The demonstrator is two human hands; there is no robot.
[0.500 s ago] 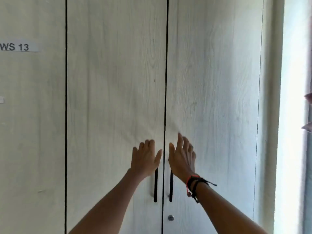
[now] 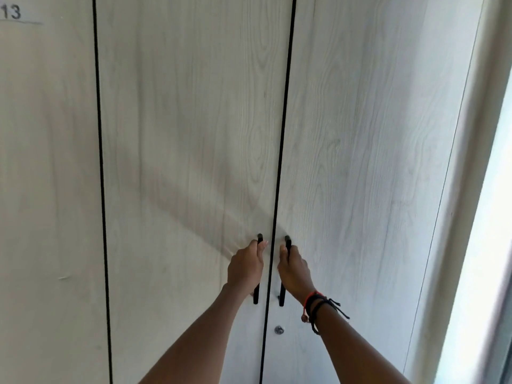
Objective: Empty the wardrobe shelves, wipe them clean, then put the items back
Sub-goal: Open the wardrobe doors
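A tall wardrobe with pale wood-grain doors fills the view. Its left door (image 2: 188, 134) and right door (image 2: 368, 134) are closed and meet at a dark seam. Each carries a black vertical bar handle beside the seam. My left hand (image 2: 245, 268) grips the left handle (image 2: 256, 296), fingers curled round it. My right hand (image 2: 293, 268), with red and black cords at the wrist, grips the right handle (image 2: 282, 297). The shelves and their contents are hidden behind the doors.
A round metal lock (image 2: 279, 330) sits on the right door below the handles. Another closed door panel (image 2: 47, 189) stands to the left, with a label ending in 13 (image 2: 12, 12). Bright window light runs down the right edge (image 2: 487, 217).
Both hands were held up with fingers spread in front of the handles; now each has closed round its handle. The camera has come closer to the doors.
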